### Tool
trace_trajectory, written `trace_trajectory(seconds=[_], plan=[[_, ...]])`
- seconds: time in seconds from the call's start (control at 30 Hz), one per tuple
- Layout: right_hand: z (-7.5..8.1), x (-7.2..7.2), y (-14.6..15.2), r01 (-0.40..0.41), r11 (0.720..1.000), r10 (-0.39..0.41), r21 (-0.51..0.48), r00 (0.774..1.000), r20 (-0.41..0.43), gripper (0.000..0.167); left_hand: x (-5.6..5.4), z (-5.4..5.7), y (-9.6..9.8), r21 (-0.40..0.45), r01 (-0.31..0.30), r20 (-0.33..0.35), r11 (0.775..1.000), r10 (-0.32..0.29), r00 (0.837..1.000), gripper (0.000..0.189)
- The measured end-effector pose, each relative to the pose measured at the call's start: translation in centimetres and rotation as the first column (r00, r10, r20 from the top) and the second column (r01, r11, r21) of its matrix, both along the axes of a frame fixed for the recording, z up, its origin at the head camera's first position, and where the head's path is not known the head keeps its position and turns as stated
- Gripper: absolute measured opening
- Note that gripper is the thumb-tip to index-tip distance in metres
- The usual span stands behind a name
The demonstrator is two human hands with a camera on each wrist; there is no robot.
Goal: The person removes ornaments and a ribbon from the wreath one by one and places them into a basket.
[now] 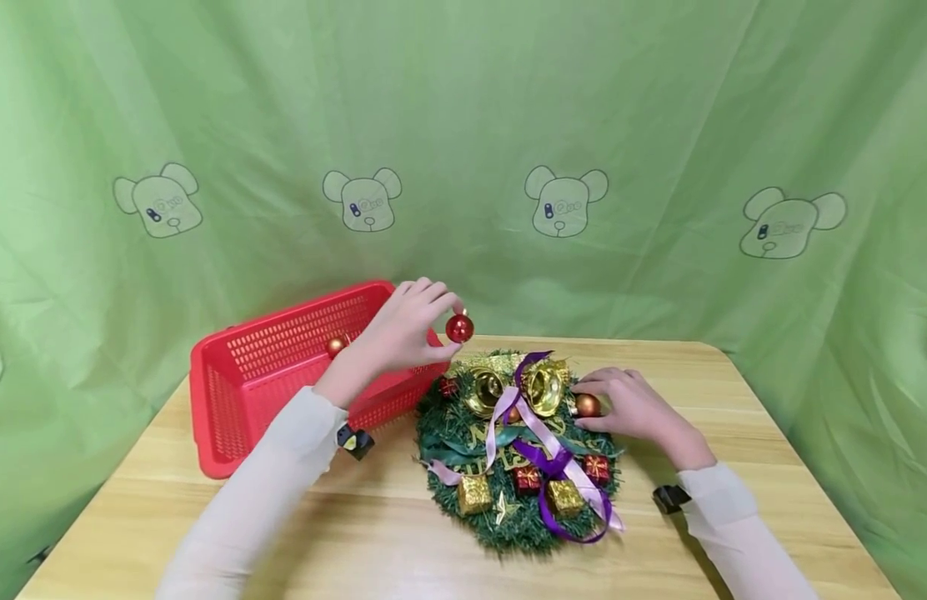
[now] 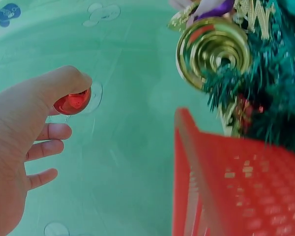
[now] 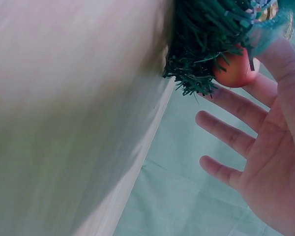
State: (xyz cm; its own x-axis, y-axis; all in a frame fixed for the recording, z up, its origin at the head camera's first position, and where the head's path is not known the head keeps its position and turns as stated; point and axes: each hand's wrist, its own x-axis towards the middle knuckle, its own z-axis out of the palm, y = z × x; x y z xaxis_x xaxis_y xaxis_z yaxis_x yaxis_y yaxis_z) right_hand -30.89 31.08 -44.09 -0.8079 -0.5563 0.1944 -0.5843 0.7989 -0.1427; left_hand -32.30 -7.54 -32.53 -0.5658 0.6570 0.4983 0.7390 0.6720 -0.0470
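Between thumb and fingertips, my left hand (image 1: 407, 325) pinches a shiny red ball ornament (image 1: 459, 327), raised beside the basket's back right corner. The left wrist view shows the same red ball (image 2: 73, 102) under the thumb, with the other fingers spread. A green tinsel wreath (image 1: 456, 521) lies on the table, bearing gold bells (image 1: 544, 388), ribbons, small gift boxes (image 1: 474, 494) and gold lettering. At its right edge my right hand (image 1: 632, 404) pinches a matte copper ball ornament (image 1: 588, 406). The right wrist view has this ball (image 3: 234, 70) against the tinsel, index finger behind it.
A red perforated basket (image 1: 208, 408) stands left of the wreath, under my left forearm. Another copper ball (image 1: 336, 346) is inside it. The wooden table (image 1: 764, 450) ends at a green curtain (image 1: 463, 100) printed with bear heads.
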Motion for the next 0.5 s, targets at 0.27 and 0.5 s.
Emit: trace_trajectory(seconds=[0.27,0.5], plan=[[-0.2,-0.1,0.0,-0.002,1.0,0.002,0.006,1.0,-0.005,0.056,-0.5,1.2,-2.8,0.045,-0.058,0.028,0.997,0.056,0.998,0.039],[-0.2,-0.1,-0.1,-0.008,1.0,0.008,-0.003,1.0,-0.016,0.056,-1.0,1.9,-5.0,0.027,-0.119,0.066,0.993,0.117,0.991,0.042]])
